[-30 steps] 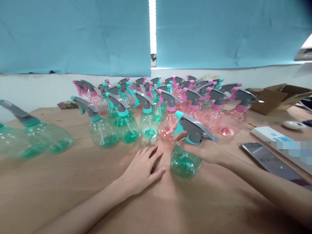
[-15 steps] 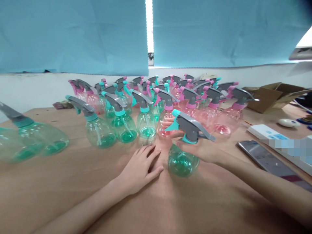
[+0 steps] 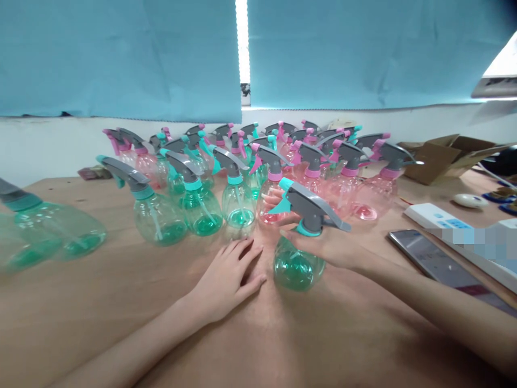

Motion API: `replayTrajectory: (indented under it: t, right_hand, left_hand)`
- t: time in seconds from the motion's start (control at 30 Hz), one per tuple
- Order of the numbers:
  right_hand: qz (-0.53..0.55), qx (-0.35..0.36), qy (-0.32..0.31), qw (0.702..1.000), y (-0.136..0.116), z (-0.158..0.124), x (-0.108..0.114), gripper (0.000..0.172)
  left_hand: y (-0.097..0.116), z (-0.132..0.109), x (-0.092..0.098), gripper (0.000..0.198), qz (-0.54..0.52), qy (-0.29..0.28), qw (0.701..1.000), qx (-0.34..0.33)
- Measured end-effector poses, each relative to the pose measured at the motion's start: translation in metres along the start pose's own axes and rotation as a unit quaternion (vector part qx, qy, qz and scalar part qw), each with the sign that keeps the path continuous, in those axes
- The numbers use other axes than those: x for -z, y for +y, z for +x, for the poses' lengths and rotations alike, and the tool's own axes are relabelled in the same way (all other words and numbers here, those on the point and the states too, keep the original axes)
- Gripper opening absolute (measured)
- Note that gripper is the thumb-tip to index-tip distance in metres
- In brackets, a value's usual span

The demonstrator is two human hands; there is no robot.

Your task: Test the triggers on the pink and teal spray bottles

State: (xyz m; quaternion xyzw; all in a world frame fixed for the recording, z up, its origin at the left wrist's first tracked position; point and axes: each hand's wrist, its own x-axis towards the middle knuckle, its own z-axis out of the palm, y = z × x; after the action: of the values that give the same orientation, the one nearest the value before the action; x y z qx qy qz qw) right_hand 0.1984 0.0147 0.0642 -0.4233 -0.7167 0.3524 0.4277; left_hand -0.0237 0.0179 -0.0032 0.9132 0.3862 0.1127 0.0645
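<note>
My right hand (image 3: 323, 242) is wrapped round the neck of a green spray bottle (image 3: 299, 269) with a grey head and a turquoise trigger that points left. The bottle tilts a little; whether its base touches the table cannot be made out. My left hand (image 3: 228, 275) lies palm down on the wooden table (image 3: 161, 302), fingers spread and holding nothing. Just beyond it stand a green spray bottle (image 3: 239, 202) and a pink spray bottle (image 3: 272, 199), the latter partly behind my right hand's fingers.
Several more green and pink spray bottles (image 3: 202, 210) crowd the back of the table. Green bottles (image 3: 60, 226) stand at the far left. On the right are a phone (image 3: 428, 258), a white box (image 3: 436, 218), a mouse (image 3: 468, 201) and an open cardboard box (image 3: 440, 156).
The whole view has shifted slightly, with things appearing a little further left. Both hands keep their pose, and my right hand still grips the same green spray bottle.
</note>
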Motion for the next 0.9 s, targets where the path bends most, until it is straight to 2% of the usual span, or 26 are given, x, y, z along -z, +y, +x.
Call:
replayTrajectory:
  t: [0.33, 0.57, 0.9]
  right_hand:
    - [0.004, -0.006, -0.006, 1.000, 0.0006, 0.0000, 0.0003, 0.046]
    - [-0.035, 0.007, 0.010, 0.999, 0.0014, 0.0008, -0.0001, 0.042]
    - [-0.102, -0.020, 0.016, 0.994, -0.0029, 0.0005, 0.0015, 0.041]
  left_hand:
    - [-0.0013, 0.0002, -0.0021, 0.049, -0.001, 0.004, 1.000, -0.003]
    - [-0.0013, 0.0010, -0.0011, 0.049, -0.003, 0.001, 1.000, -0.001]
    - [-0.0013, 0.0011, 0.0001, 0.049, -0.001, -0.005, 1.000, 0.000]
